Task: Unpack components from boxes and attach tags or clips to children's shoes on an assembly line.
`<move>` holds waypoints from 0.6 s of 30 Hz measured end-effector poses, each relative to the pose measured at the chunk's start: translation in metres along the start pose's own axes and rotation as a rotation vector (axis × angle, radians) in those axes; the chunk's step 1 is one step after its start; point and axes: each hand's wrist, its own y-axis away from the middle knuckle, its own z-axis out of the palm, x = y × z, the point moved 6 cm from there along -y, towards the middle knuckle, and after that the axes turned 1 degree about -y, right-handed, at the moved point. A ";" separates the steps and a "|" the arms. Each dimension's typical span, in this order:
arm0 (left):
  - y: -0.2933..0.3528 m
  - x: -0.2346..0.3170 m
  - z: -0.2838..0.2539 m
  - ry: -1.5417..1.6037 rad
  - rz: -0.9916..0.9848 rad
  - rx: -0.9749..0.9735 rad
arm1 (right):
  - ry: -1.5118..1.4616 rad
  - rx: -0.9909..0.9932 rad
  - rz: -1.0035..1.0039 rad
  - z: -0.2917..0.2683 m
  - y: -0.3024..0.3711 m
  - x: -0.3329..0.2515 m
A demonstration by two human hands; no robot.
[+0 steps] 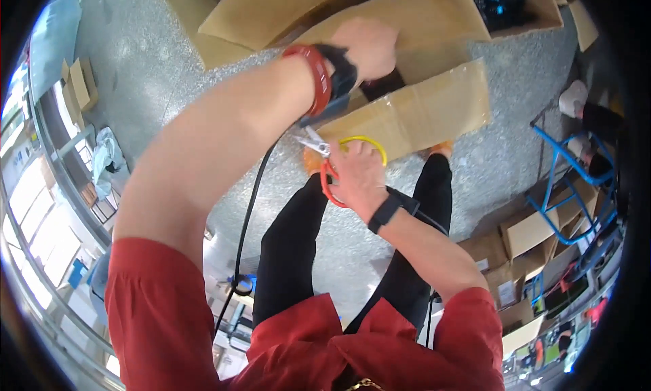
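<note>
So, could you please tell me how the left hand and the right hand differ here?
The left hand is up at the open carton, while the right hand is nearer the body, holding scissors. The left hand's wrist bears a red band and something black; the right hand's wrist has a black strap but no red band. Both hands are ungloved.

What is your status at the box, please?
Right hand holding scissors. Left hand at open box, grip unclear. Left hand partly blocking view inside.
</note>
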 end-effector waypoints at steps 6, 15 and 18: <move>0.000 -0.004 -0.004 -0.057 0.059 -0.034 | 0.031 0.051 0.181 0.009 0.015 -0.020; -0.004 0.003 -0.018 -0.151 0.113 -0.084 | 0.042 -0.062 0.304 -0.008 0.011 -0.035; -0.005 -0.005 -0.023 -0.188 0.123 -0.063 | 0.141 -0.030 0.248 -0.018 -0.003 -0.041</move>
